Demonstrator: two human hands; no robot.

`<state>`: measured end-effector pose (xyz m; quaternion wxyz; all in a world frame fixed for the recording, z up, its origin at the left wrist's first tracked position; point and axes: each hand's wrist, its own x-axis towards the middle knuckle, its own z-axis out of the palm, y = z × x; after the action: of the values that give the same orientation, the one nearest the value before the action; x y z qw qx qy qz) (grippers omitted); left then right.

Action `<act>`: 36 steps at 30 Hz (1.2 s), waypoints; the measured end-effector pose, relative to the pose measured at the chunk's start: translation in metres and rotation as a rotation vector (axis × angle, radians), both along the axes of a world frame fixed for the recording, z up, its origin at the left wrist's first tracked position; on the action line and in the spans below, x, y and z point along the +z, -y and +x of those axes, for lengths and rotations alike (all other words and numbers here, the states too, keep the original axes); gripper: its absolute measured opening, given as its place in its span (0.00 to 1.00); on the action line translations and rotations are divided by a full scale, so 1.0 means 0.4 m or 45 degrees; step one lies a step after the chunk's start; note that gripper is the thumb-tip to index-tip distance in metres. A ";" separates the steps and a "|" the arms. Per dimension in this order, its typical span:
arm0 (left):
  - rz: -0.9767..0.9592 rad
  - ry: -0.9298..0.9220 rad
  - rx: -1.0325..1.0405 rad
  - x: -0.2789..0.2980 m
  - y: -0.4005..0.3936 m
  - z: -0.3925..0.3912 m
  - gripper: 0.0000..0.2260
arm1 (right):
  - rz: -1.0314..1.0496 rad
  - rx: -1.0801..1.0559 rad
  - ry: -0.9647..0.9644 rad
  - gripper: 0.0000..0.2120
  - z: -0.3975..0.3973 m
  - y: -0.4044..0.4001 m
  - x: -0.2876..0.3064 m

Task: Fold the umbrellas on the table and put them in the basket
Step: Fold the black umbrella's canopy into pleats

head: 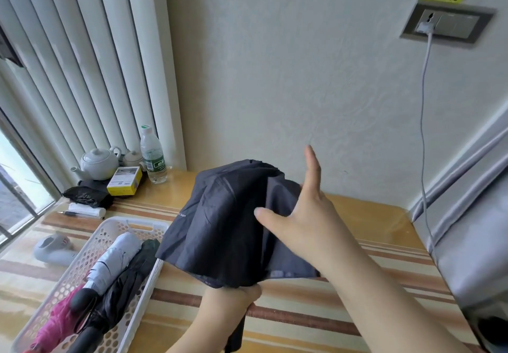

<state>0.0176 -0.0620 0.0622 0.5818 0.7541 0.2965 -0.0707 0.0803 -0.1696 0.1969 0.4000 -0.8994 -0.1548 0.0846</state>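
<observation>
Head view: my left hand (233,302) grips the dark grey fabric umbrella (228,220) from below. My right hand (299,215) rests spread open on its canopy. White perforated plastic basket (121,227) lies beside it on the tabletop (316,311).

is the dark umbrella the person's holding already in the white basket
No, the dark umbrella is held above the table by the left hand and the right hand, beside the white basket.

Matt dark cloth umbrella (228,223), white perforated plastic basket (90,253), glossy striped table (316,322).
</observation>
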 end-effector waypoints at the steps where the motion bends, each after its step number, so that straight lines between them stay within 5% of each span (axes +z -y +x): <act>1: 0.006 -0.007 -0.023 0.008 -0.005 -0.002 0.13 | -0.061 0.013 0.043 0.48 0.019 0.013 -0.006; 4: -0.310 0.080 0.002 0.025 -0.036 -0.021 0.18 | 0.056 -0.051 0.027 0.40 0.081 0.085 -0.025; 6: -0.637 0.185 0.053 0.027 -0.063 -0.035 0.16 | 0.278 -0.104 -0.167 0.39 0.109 0.137 -0.057; 9: -0.903 0.221 0.089 0.026 -0.080 -0.041 0.14 | 0.247 -0.050 -0.417 0.41 0.115 0.182 -0.112; 13: -0.856 0.210 -0.025 0.037 -0.088 -0.060 0.17 | 0.286 0.072 -0.480 0.39 0.123 0.200 -0.098; 16: -0.888 0.221 -0.083 0.034 -0.092 -0.073 0.17 | 0.421 0.177 -0.503 0.20 0.130 0.196 -0.045; 19: -0.910 0.272 -0.158 0.032 -0.099 -0.080 0.17 | 0.290 0.232 -0.368 0.10 0.131 0.175 -0.009; 23: -0.873 0.293 -0.280 0.026 -0.099 -0.084 0.23 | 0.081 0.143 0.044 0.08 0.143 0.107 0.034; 29: -0.811 0.219 -0.652 0.044 -0.092 -0.089 0.21 | 0.118 0.248 0.193 0.05 0.141 0.017 0.064; 36: -0.820 0.173 -0.322 0.043 -0.074 -0.107 0.20 | -0.010 0.217 0.082 0.08 0.150 0.066 0.053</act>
<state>-0.0254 -0.0323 0.0795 0.7948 0.5656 0.1241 -0.1817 0.1403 -0.1960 0.2180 0.3828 -0.8867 -0.2433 0.0899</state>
